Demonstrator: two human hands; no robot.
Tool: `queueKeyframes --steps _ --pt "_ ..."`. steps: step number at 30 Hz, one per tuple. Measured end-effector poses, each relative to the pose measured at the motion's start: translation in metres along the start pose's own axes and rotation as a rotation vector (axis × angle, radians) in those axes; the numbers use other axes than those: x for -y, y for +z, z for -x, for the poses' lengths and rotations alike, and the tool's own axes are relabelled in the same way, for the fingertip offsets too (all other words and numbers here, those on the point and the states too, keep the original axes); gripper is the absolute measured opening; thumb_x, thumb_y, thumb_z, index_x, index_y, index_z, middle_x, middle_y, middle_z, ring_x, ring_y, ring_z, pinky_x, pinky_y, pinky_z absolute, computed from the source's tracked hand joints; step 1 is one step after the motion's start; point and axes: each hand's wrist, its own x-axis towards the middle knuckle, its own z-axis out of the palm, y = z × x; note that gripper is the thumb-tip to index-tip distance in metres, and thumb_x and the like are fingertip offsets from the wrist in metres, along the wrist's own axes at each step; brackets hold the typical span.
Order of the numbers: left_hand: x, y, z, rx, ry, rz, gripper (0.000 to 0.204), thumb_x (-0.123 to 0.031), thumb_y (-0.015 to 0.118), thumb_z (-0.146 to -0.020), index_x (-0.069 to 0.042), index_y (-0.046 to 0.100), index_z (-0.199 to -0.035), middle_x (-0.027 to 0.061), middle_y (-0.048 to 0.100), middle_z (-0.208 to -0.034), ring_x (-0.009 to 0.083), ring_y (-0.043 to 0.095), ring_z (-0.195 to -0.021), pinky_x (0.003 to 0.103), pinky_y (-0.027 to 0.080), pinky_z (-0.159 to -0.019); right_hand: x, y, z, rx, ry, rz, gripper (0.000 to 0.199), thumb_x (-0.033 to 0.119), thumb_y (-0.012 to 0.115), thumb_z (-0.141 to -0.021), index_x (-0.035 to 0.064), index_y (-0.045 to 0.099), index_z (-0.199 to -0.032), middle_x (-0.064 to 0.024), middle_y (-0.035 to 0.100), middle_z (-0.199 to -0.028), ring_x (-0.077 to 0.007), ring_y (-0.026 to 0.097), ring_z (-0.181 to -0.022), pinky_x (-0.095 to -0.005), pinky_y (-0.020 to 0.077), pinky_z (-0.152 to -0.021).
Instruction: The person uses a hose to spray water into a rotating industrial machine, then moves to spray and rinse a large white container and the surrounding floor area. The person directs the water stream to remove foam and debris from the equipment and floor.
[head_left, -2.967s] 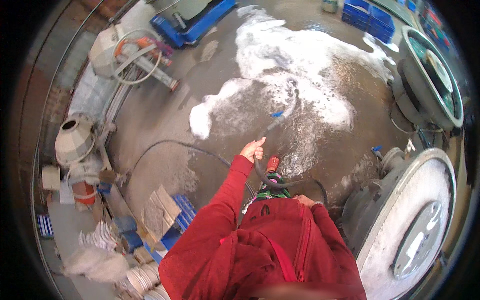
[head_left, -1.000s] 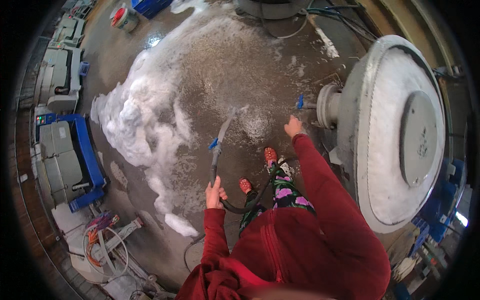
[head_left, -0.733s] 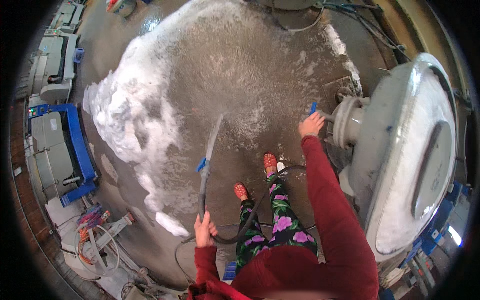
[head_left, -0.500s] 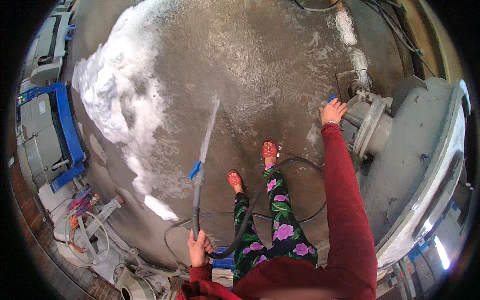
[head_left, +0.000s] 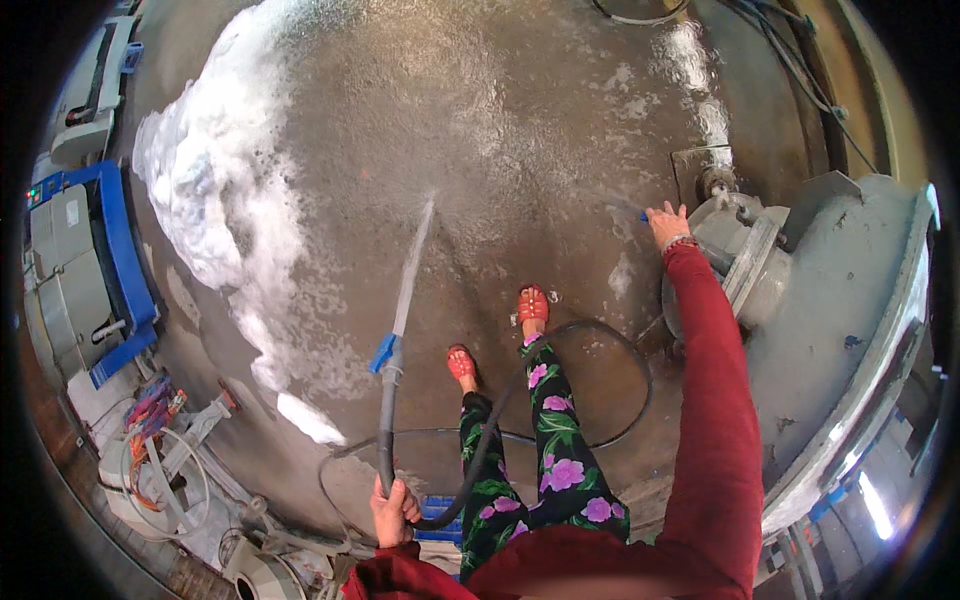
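In my left hand a hose is gripped, its grey end pointing away over the wet floor. A blue valve handle sits near the hose's tip, and a water jet shoots forward from it. My right hand is stretched out to the right, its fingers bent around a small blue piece whose full shape is hidden. Faint streaks of spray or blur lie to the left of that piece. Right beside this hand is the flanged fitting of a big grey drum.
White foam spreads along the left of the wet concrete floor. The black hose loops around my feet. Grey machines with a blue frame stand at left, near bundled coloured cables. Cables run along the upper right.
My right hand has shifted slightly down, and the blue piece by it has moved left and down. The left hand still holds the spraying hose, a little lower. The view has shifted slightly.
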Motion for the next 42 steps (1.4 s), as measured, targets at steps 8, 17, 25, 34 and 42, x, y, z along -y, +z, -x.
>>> queueKeyframes --steps 8,17,25,34,42 --pt "0.027 -0.02 0.004 0.006 0.009 0.006 0.043 -0.031 0.053 -0.088 -0.015 0.039 -0.126 -0.0055 0.026 -0.056 0.005 0.025 -0.041 0.021 0.024 -0.037 0.12 -0.012 0.095 -0.26 0.159 -0.045 0.044 0.021 0.031 -0.09 0.0155 0.033 -0.133 -0.0125 0.033 -0.137 -0.0359 0.021 -0.13 -0.0644 0.0099 -0.099" --pt "0.046 -0.044 0.013 0.16 0.066 0.125 0.046 -0.04 0.057 -0.084 -0.012 0.044 -0.117 -0.0047 0.029 -0.056 0.0057 0.028 -0.044 0.023 0.026 -0.041 0.315 -0.051 0.362 0.38 0.084 -1.013 0.035 0.02 0.053 -0.072 0.0178 0.059 -0.106 -0.0128 0.043 -0.124 -0.032 0.038 -0.119 -0.0648 0.0273 -0.09" --pt "0.074 -0.091 0.007 0.304 0.067 0.197 0.036 -0.042 0.057 -0.083 -0.01 0.044 -0.094 -0.0034 0.03 -0.055 0.0077 0.031 -0.045 0.024 0.032 -0.041 0.292 0.03 0.411 -0.008 0.394 -1.011 0.026 0.019 0.059 -0.066 0.015 0.068 -0.09 -0.0092 0.064 -0.092 -0.03 0.062 -0.085 -0.0382 0.0473 -0.082" --pt "0.088 -0.1 -0.012 0.422 0.0 0.355 0.03 -0.037 0.058 -0.084 -0.01 0.047 -0.092 -0.0047 0.03 -0.053 0.0075 0.031 -0.044 0.024 0.032 -0.043 0.165 0.065 0.487 -0.288 0.576 -1.159 0.021 0.015 0.057 -0.069 0.0088 0.068 -0.086 -0.0163 0.063 -0.09 -0.0301 0.06 -0.09 -0.0384 0.0475 -0.081" --pt "0.089 -0.107 0.0 0.535 -0.044 0.241 0.017 -0.027 0.058 -0.084 -0.012 0.051 -0.087 -0.0064 0.024 -0.05 0.0064 0.027 -0.041 0.024 0.028 -0.041 0.265 0.105 0.545 0.048 0.651 -1.198 0.028 0.023 0.049 -0.076 0.0041 0.066 -0.087 -0.0195 0.062 -0.093 -0.0352 0.059 -0.092 -0.041 0.0471 -0.081"
